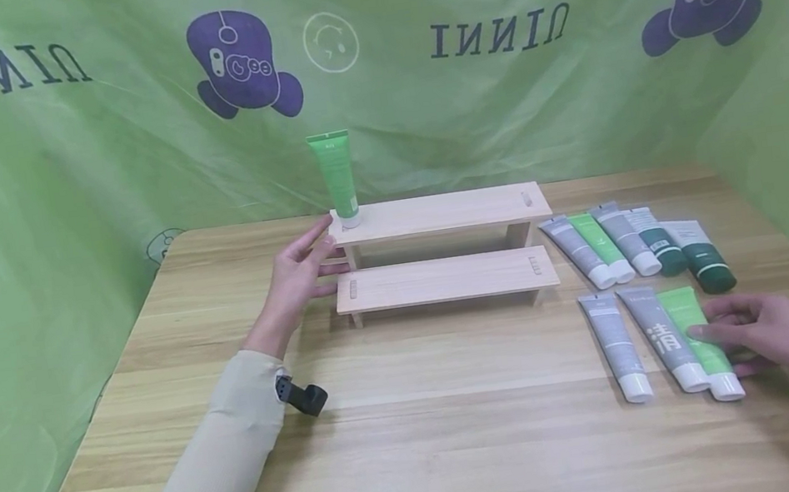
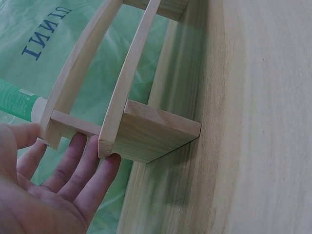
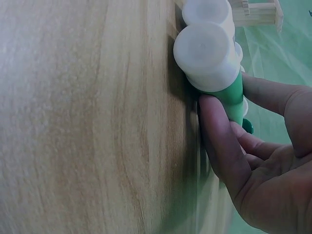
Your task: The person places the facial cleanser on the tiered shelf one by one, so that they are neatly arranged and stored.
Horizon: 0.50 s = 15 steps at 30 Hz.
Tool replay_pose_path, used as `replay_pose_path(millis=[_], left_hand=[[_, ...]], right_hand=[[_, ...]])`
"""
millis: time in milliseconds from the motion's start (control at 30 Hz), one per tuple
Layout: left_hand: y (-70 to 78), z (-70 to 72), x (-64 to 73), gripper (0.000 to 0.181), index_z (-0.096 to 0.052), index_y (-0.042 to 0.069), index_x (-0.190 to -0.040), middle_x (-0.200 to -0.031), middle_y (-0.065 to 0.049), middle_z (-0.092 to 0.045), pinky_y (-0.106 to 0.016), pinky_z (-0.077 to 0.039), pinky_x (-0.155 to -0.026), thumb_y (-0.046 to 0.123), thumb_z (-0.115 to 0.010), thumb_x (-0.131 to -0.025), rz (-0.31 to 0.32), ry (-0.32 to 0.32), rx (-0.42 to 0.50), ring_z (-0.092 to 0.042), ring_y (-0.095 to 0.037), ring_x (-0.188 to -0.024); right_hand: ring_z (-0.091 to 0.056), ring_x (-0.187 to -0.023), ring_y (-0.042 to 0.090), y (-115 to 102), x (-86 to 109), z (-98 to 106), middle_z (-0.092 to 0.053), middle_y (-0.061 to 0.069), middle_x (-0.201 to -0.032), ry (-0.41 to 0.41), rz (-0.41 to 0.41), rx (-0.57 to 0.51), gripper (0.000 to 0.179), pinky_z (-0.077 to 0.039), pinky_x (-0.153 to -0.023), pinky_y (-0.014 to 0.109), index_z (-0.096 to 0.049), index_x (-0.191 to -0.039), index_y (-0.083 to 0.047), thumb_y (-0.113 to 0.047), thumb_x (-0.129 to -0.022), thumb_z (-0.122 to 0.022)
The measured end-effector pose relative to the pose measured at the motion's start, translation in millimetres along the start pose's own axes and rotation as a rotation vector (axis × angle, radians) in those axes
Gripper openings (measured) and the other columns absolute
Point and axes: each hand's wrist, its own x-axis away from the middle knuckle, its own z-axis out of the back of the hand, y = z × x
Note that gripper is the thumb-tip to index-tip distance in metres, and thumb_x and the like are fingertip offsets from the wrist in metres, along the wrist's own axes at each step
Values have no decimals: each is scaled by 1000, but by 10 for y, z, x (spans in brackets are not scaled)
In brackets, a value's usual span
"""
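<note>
My left hand (image 1: 293,281) touches the left end of a two-tier wooden stand (image 1: 444,277). In the left wrist view its fingers lie fairly straight against the ends of the boards (image 2: 122,97), the thumb by the upper one. A green squeeze tube (image 1: 336,170) stands upright, cap down, on the upper tier's left end. My right hand (image 1: 777,331) grips another green tube (image 1: 687,310) lying on the table, thumb on top and fingers along its right side. Its white cap (image 3: 202,53) faces the right wrist camera. Directly left of it lies a grey tube (image 1: 656,331).
Another grey tube (image 1: 612,337) lies farther left in the front row. Behind are several more tubes, among them a green one (image 1: 601,246) and a white one with a dark green cap (image 1: 700,249). A green printed cloth (image 1: 393,128) hangs behind the wooden table (image 1: 421,435).
</note>
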Motion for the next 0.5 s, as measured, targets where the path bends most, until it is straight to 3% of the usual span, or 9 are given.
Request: replay_pose_path(millis=[500], left_hand=[[-9, 0, -9, 47, -49, 36, -149, -131, -17, -62, -46, -61, -83, 35, -58, -103, -1, 1, -1, -68, -35, -108]], right_hand=[[-65, -83, 12, 37, 27, 5, -64, 16, -108, 2, 5, -53, 73, -63, -69, 37, -33, -139, 22, -28, -99, -67]])
